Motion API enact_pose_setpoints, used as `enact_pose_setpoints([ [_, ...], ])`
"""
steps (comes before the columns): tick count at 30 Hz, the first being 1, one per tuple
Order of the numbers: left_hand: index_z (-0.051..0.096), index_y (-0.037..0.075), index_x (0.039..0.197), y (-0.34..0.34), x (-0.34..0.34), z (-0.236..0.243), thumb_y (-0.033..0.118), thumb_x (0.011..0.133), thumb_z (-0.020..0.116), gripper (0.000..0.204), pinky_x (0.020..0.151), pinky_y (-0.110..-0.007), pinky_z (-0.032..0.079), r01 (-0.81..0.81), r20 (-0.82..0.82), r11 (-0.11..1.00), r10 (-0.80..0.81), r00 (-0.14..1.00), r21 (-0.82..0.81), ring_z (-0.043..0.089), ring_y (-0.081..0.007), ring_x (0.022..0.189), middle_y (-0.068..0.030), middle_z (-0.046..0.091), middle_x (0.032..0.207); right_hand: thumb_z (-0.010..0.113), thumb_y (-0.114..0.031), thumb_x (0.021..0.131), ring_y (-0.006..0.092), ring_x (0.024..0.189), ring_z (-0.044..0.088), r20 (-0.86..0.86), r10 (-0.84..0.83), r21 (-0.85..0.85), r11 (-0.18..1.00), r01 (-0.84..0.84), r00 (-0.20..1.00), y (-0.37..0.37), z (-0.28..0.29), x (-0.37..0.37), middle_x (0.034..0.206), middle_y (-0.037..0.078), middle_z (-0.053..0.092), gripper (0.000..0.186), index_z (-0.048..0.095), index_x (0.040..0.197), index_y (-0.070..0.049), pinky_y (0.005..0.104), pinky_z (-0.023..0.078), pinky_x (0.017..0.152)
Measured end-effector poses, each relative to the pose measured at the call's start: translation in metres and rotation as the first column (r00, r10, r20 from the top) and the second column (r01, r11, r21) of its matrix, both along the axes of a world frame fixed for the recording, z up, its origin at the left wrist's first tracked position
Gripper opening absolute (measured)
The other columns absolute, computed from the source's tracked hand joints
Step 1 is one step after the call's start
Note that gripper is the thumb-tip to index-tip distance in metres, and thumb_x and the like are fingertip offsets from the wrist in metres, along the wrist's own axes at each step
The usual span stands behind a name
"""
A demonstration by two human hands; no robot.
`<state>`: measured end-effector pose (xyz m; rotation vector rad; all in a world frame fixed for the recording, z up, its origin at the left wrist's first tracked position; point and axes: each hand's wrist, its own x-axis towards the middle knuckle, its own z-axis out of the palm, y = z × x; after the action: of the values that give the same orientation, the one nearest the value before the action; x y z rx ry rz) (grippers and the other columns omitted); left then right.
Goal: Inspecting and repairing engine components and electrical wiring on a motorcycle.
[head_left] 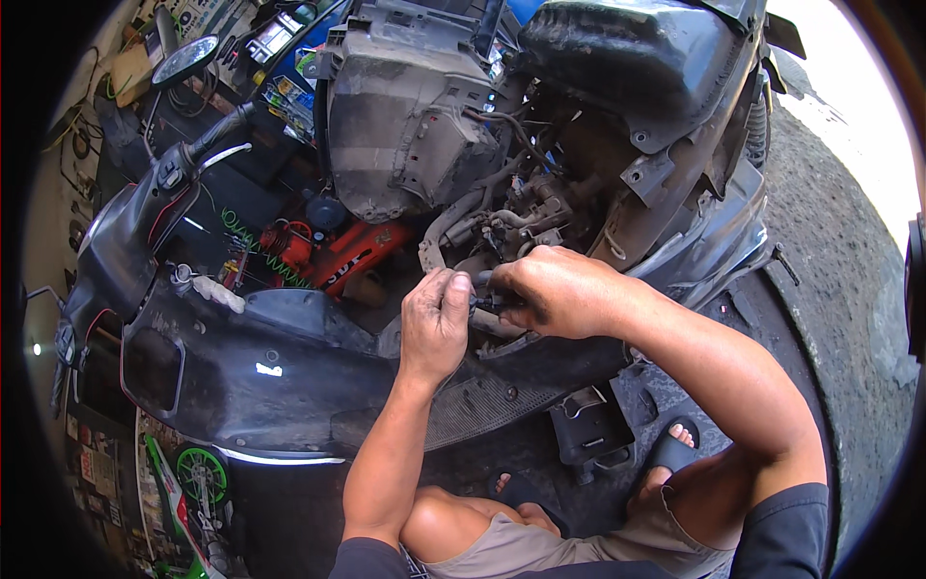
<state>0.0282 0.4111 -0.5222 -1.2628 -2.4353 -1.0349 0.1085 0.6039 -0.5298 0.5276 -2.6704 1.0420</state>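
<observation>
Both hands meet in front of the opened middle of a black scooter (289,386), just above its footboard. My left hand (436,314) is closed, thumb on top, at one end of a small black part (485,302). From the other side my right hand (559,289) pinches the same part with bent fingers. My fingers cover most of it, so its kind does not show. Dark smudges mark the fingers of both hands. Right behind them lie a dusty frame tube (446,232) and the exposed engine (540,207) with hoses and wires.
A dusty plastic housing (395,125) and a black moulded body (627,68) stand above the engine. A red machine (352,253) with a green coiled hose (241,227) is beyond the footboard. Near my feet lies a black plastic box (590,425). The handlebar (222,130) rises at left.
</observation>
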Motion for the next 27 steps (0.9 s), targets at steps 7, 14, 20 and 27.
enact_pose_setpoints([
  [7, 0.061, -0.007, 0.083, -0.004, -0.006, -0.016, 0.026, 0.101, 0.041, 0.042, 0.066, -0.04, 0.045, -0.189, 0.099, 0.982, 0.185, 0.978, 0.031, 0.059, -0.0321, 0.065, -0.0202, 0.061, 0.072, 0.067, -0.009, 0.079, 0.0378, 0.085, 0.069, 0.054, -0.029, -0.017, 0.999, 0.03, 0.998, -0.003, 0.003, -0.003, 0.081, 0.023, 0.069, 0.015, 0.068, 0.087, 0.003, 0.046, 0.055, 0.074],
  [14, 0.052, -0.001, 0.066, 0.006, -0.006, -0.02, 0.03, 0.102, 0.037, 0.05, 0.053, -0.033, 0.035, -0.323, 0.267, 0.944, 0.296, 0.917, 0.063, 0.042, -0.0126, 0.054, -0.0029, 0.048, 0.057, 0.066, -0.008, 0.077, 0.0359, 0.082, 0.071, 0.045, -0.135, 0.175, 0.977, 0.125, 0.99, -0.008, -0.001, -0.002, 0.078, 0.023, 0.069, 0.011, 0.071, 0.08, 0.001, 0.044, 0.057, 0.072],
  [20, 0.056, -0.001, 0.067, 0.009, -0.008, -0.022, 0.03, 0.102, 0.037, 0.051, 0.052, -0.032, 0.035, -0.318, 0.407, 0.948, 0.285, 0.868, 0.014, 0.043, -0.0119, 0.052, -0.0032, 0.051, 0.056, 0.067, -0.008, 0.077, 0.0353, 0.08, 0.071, 0.084, -0.112, 0.163, 0.982, 0.097, 0.99, -0.004, 0.004, -0.002, 0.078, 0.022, 0.069, 0.011, 0.071, 0.08, 0.002, 0.0435, 0.057, 0.073],
  [27, 0.058, -0.005, 0.077, 0.004, -0.016, -0.023, 0.028, 0.103, 0.037, 0.047, 0.057, -0.038, 0.039, -0.101, 0.151, 0.99, 0.086, 0.985, 0.094, 0.048, -0.0181, 0.058, -0.0106, 0.051, 0.06, 0.069, -0.011, 0.077, 0.0366, 0.081, 0.07, 0.097, -0.05, 0.134, 0.99, 0.037, 0.994, -0.004, 0.002, -0.007, 0.079, 0.023, 0.069, 0.015, 0.07, 0.081, 0.003, 0.0447, 0.057, 0.073],
])
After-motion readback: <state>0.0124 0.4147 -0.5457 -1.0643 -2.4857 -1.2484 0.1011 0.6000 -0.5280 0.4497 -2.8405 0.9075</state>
